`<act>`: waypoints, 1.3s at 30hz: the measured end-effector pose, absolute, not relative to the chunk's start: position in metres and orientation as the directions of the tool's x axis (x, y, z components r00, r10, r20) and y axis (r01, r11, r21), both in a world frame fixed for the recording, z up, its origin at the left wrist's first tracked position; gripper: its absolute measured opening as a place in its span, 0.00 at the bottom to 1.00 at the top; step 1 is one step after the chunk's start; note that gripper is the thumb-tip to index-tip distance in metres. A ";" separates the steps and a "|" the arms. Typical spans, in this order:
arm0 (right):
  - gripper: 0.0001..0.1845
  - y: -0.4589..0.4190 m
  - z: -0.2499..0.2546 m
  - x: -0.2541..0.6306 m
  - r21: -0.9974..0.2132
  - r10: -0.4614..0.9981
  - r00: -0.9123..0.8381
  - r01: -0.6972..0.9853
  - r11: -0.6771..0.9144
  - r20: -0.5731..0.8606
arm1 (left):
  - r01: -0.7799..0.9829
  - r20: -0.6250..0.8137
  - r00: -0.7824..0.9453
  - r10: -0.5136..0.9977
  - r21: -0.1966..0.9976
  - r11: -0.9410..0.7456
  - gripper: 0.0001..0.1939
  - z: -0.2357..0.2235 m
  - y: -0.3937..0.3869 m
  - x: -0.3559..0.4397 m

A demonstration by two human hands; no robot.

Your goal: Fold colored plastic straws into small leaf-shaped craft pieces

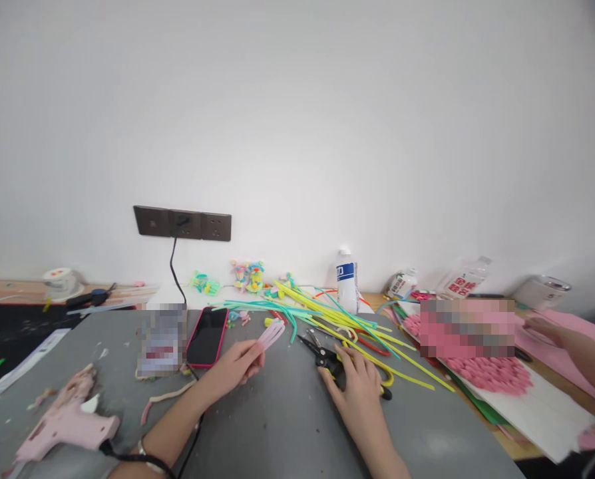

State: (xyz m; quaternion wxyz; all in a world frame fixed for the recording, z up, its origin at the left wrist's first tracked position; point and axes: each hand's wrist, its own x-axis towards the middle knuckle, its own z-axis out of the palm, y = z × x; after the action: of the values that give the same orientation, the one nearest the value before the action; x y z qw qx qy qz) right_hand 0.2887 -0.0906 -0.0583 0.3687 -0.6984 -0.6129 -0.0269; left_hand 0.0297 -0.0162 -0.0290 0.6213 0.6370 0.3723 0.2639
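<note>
My left hand [245,362] pinches a small bundle of pale pink fuzzy strips [273,332], looped at the top, between thumb and fingers. To its right, my right hand [355,379] is closed over black-and-yellow scissors [324,358] on the grey mat. Their blades point up and left, slightly apart, and the palm hides much of the handles. Behind both hands lies a spread of yellow fuzzy strips [402,376] and teal fuzzy strips [257,305]. Red strips [375,342] show among them.
A pink glue gun [70,419] lies at the left, its black cord passing by my left forearm. A phone [207,336], a white bottle [347,283] and small fuzzy figures [247,276] stand farther back. At the right, another person's hand [552,330] is by a pink petalled piece [497,376].
</note>
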 end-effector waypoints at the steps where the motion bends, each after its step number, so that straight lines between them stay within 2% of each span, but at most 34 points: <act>1: 0.20 -0.089 -0.051 0.283 -0.553 0.842 0.239 0.829 0.082 0.483 | 0.148 -0.120 0.586 0.802 0.988 0.040 0.27 -0.028 -0.017 0.030; 3: 0.18 -0.083 -0.034 0.269 -0.744 0.908 0.166 0.638 0.200 0.386 | 0.158 -0.105 0.590 0.801 0.987 0.012 0.27 -0.027 -0.017 0.030; 5: 0.22 -0.072 -0.020 0.252 -0.917 0.970 0.080 0.351 0.187 0.228 | 0.168 -0.091 0.595 0.798 0.986 -0.013 0.28 -0.026 -0.017 0.030; 6: 0.24 -0.065 -0.014 0.244 -0.959 0.985 0.009 0.230 0.166 0.173 | 0.169 -0.085 0.597 0.797 0.985 -0.021 0.28 -0.026 -0.017 0.030; 9: 0.24 -0.040 -0.006 0.224 -0.994 0.982 -0.149 -0.023 0.111 0.114 | 0.157 -0.085 0.603 0.793 0.988 -0.014 0.29 -0.027 -0.017 0.030; 12: 0.21 -0.017 -0.005 0.213 -0.981 0.977 -0.192 -0.186 0.057 0.093 | 0.125 -0.122 0.586 0.801 0.990 0.060 0.30 -0.025 -0.018 0.031; 17: 0.19 0.001 -0.003 0.216 -0.959 0.975 -0.220 -0.282 -0.022 0.042 | -0.073 -0.207 0.507 0.837 0.957 0.281 0.29 -0.018 -0.018 0.029; 20: 0.21 0.004 -0.005 0.226 -0.933 0.973 -0.230 -0.346 -0.095 -0.014 | -0.198 -0.214 0.469 0.857 0.920 0.338 0.24 -0.017 -0.016 0.026; 23: 0.22 0.006 -0.013 0.234 -0.911 0.963 -0.257 -0.375 -0.171 -0.076 | -0.247 -0.234 0.458 0.858 0.893 0.375 0.20 -0.015 -0.015 0.024; 31: 0.18 0.000 -0.021 0.231 -0.901 0.912 -0.376 -0.318 -0.294 -0.165 | -0.163 -0.268 0.554 0.788 0.893 0.419 0.20 -0.009 -0.025 0.030; 39: 0.16 -0.006 -0.018 0.231 -0.952 0.876 -0.467 -0.197 -0.233 -0.118 | -0.060 -0.276 0.640 0.717 0.913 0.405 0.21 -0.013 -0.028 0.029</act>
State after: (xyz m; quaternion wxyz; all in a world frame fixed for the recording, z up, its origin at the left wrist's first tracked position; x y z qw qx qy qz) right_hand 0.2310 -0.0056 -0.0180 0.3813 -0.3481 -0.4881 0.7038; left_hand 0.0291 -0.0277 -0.0132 0.7659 0.4831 0.3402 0.2536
